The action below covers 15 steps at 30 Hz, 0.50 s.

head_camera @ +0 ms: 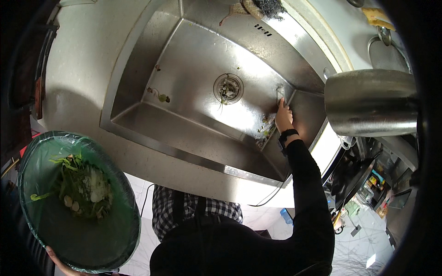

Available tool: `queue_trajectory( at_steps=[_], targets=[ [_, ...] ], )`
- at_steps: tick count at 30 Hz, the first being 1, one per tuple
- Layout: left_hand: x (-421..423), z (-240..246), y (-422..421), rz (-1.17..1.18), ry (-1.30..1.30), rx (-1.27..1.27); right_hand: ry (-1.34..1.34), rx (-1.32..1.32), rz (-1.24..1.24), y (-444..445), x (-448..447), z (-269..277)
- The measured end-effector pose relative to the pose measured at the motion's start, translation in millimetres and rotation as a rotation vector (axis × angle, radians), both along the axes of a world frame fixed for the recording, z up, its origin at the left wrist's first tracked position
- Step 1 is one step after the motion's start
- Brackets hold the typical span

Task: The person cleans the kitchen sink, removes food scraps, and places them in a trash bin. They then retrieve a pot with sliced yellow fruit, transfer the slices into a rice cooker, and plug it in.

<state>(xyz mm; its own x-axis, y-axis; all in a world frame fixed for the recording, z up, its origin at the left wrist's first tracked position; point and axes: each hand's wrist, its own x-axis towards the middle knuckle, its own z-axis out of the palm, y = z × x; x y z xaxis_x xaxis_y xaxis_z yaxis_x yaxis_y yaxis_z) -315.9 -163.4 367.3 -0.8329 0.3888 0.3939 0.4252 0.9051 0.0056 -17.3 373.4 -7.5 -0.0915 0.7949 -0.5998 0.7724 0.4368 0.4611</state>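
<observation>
My right hand (284, 116) reaches down into a stainless steel sink (193, 55), index finger extended at a small clear, shiny piece (280, 92) near the right wall. Whether the fingers grip that piece is not clear. Small vegetable scraps (265, 130) lie along the wall beside my wrist. Food scraps fill the drain strainer (228, 89). At the lower left, my left hand (58, 261) grips the rim of a bin (129, 193) lined with a green plastic bag. Leafy greens and pale scraps (86, 186) lie inside it.
Wilted leaf bits (162, 98) stick to the sink's left side. A metal pot or cylinder (371, 102) juts in at the right, above the sink's edge. A dark scouring pad (271, 8) sits at the far rim. A mesh strainer (388, 55) is at upper right.
</observation>
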Motion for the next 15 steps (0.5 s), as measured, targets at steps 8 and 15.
queue_trajectory(
  at_steps=[8, 15],
  targets=[
    [-0.3, 4.5, -3.9, 0.023, -0.022, -0.002, 0.315, -0.243, -0.545, -55.7, 34.8, -29.9],
    [2.1, 8.5, -9.5, 0.049, -0.057, -0.016, 1.543, -0.606, -1.824, -89.5, -72.3, -42.4]
  ],
)
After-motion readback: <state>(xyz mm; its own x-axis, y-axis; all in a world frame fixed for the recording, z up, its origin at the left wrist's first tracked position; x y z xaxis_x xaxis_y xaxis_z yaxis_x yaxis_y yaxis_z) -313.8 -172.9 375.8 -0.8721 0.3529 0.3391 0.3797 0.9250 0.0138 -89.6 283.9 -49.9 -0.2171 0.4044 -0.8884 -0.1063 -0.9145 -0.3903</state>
